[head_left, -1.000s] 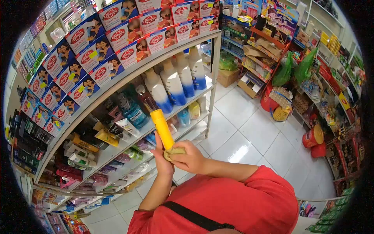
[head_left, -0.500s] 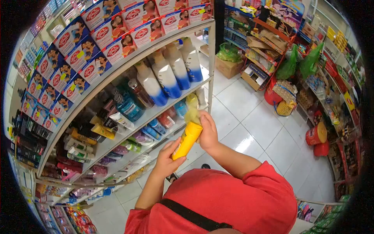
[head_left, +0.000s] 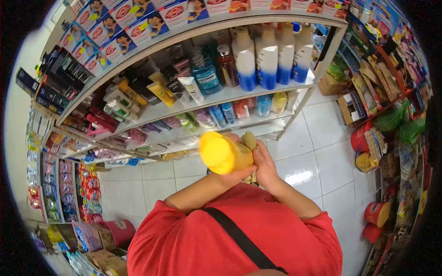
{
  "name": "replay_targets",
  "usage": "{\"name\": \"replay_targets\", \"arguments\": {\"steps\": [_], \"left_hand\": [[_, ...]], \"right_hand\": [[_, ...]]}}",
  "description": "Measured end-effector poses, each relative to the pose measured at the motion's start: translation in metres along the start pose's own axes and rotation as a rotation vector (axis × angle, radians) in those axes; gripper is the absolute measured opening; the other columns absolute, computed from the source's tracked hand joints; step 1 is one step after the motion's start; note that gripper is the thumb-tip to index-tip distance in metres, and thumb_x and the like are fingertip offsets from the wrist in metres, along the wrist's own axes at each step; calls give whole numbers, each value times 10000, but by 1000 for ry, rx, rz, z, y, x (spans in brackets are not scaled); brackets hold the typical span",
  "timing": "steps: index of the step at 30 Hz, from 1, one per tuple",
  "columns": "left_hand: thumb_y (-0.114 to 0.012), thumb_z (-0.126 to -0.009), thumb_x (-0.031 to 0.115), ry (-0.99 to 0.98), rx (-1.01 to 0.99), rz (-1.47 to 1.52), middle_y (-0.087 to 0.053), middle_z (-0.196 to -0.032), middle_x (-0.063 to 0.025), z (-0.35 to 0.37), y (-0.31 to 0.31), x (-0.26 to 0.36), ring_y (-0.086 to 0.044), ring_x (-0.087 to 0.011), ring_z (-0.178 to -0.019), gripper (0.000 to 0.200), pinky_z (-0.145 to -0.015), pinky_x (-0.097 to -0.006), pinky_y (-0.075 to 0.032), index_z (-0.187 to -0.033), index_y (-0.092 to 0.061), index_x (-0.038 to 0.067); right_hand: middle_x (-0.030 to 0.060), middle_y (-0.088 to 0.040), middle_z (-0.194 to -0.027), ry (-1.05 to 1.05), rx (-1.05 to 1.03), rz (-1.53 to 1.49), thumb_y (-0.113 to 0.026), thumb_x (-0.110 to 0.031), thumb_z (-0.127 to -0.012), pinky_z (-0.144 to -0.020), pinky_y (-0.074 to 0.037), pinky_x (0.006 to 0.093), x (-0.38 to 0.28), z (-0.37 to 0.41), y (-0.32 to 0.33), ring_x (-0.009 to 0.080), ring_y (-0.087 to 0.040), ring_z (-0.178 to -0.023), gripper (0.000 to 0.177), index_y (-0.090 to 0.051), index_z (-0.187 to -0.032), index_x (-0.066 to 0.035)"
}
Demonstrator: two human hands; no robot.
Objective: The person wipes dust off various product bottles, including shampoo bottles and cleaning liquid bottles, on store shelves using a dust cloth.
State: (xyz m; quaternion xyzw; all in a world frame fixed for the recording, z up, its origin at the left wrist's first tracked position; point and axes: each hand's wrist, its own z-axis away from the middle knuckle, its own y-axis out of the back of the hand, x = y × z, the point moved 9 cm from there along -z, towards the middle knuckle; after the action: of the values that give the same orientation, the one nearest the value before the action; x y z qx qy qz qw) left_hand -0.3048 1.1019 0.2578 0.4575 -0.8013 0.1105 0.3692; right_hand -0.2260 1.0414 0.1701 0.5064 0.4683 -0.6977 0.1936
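Note:
A yellow bottle (head_left: pixel 223 154), slightly blurred, tilts with its cap end up toward my head. My left hand (head_left: pixel 240 174) is closed around its lower part, and the bottle hides some of those fingers. Against the bottle's right side my right hand (head_left: pixel 267 168) grips a crumpled yellowish-green cloth (head_left: pixel 249 140). Part of the cloth hangs below, between the two hands. Both hands are in front of my red shirt, close together.
Ahead stands a shelf rack (head_left: pixel 184 110) with white-and-blue pump bottles (head_left: pixel 268 60), a blue mouthwash bottle (head_left: pixel 206 76), and several tubes. Boxes of soap (head_left: pixel 152 26) line its top. A red bucket (head_left: pixel 363 138) is on the tiled floor (head_left: pixel 299 172) at right.
The yellow bottle has turned so its end points up toward me. The cloth has moved from the bottle's far end to its right side. My view has swung left.

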Motion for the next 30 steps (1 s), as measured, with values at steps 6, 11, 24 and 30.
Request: {"name": "replay_targets", "arguments": {"steps": [6,11,24,30], "left_hand": [[-771,-608,382,99,65,-352,-452,-1091,-116,22,47,-51,-440,-285,-1025,734,-869,-406,-355,-1168,-431,52],[-661,-748,11,289,655,-103,-445,-1183,-88,-3,176,-101,-444,-199,-1071,659,-889,-323,-397,-1289,-286,19],[-751,-659,110,368,785,-743,-535,-1072,-152,-29,335,-222,-539,-252,-985,652,-833,-317,-425,-1215,-429,-3],[-773,-654,191,570,829,-1046,-511,-1008,-142,-44,324,-209,-542,-277,-890,655,-776,-365,-446,-1200,-456,16]], "right_hand": [[30,-540,-928,-35,-62,109,-473,-147,-904,-696,-427,227,6,-6,15,84,-498,-801,219,-470,-1091,-34],[64,-541,-1032,4,253,161,-496,-140,-892,-776,-434,255,4,-6,81,119,-515,-909,322,-450,-1180,-3],[64,-543,-973,-87,448,45,-460,-210,-911,-686,-457,272,15,-1,155,132,-536,-832,300,-462,-1137,-13],[55,-543,-961,-130,418,41,-454,-211,-915,-673,-458,264,31,4,163,129,-539,-824,294,-459,-1139,-21]]}}
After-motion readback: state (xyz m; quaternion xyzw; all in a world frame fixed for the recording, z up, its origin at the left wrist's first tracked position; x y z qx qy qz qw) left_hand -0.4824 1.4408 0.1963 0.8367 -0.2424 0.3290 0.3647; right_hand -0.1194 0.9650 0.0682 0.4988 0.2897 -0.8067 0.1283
